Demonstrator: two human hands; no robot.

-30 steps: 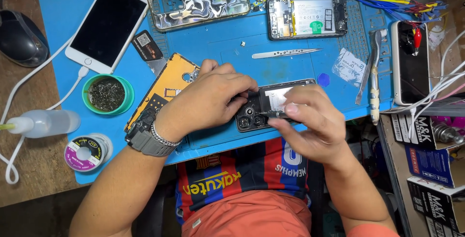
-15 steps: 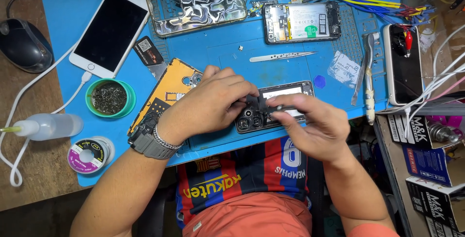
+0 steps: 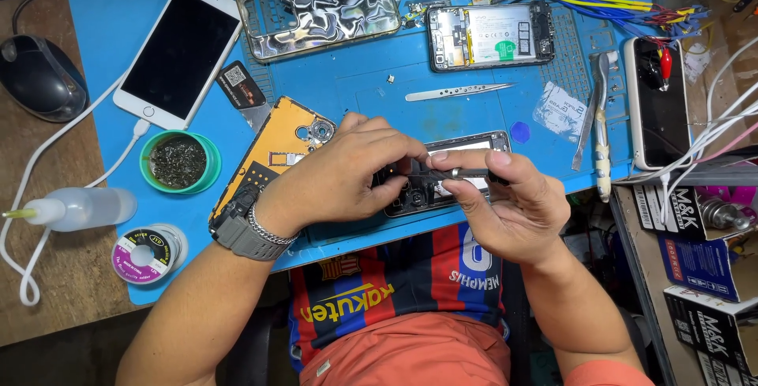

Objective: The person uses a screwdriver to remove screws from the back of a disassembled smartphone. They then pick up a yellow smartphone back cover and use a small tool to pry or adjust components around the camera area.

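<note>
Both hands meet over an opened phone (image 3: 442, 185) lying near the front edge of the blue work mat (image 3: 110, 31). The left hand (image 3: 347, 177) clamps the phone's left end; the right hand (image 3: 505, 204) pinches a small screwdriver (image 3: 458, 173), laid almost flat, its tip hidden by the left fingers. Just left, partly under the left wrist, lies an orange-backed panel (image 3: 276, 149). Beyond the hands rest tweezers (image 3: 458, 91), another opened phone (image 3: 489, 36) and a shiny phone frame (image 3: 320, 11). A white phone (image 3: 178, 50) and a green tip-cleaner tin (image 3: 179, 162) sit well left.
</note>
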